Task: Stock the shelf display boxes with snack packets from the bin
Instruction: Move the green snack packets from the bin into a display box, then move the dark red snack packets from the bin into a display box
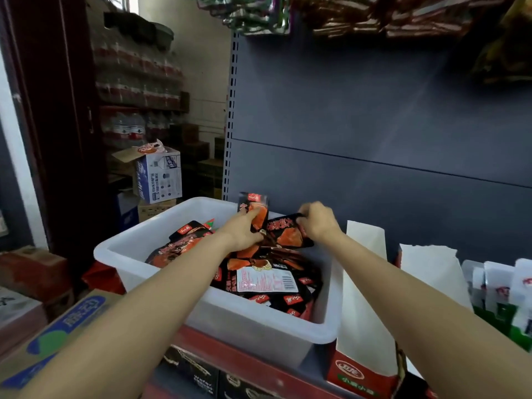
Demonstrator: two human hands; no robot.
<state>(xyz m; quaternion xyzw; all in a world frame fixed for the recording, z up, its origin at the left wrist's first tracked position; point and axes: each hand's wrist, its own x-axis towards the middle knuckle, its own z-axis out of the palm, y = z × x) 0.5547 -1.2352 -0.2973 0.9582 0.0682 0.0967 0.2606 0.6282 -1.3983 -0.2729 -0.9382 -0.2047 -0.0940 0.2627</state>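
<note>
A grey shelf (315, 357) with a red front edge carries a white plastic bin (259, 321), which stands at its left end and is heaped with black-and-orange snack packets (267, 279). Just right of the bin, touching its side, stands an open red-and-white display box (364, 326) with its tall white flap upright, and farther right a second display box (429, 272) of the same kind stands nearer the grey back panel (374, 110). At the far right, white-and-green packets (501, 295) stand upright in a row on the shelf.
</note>
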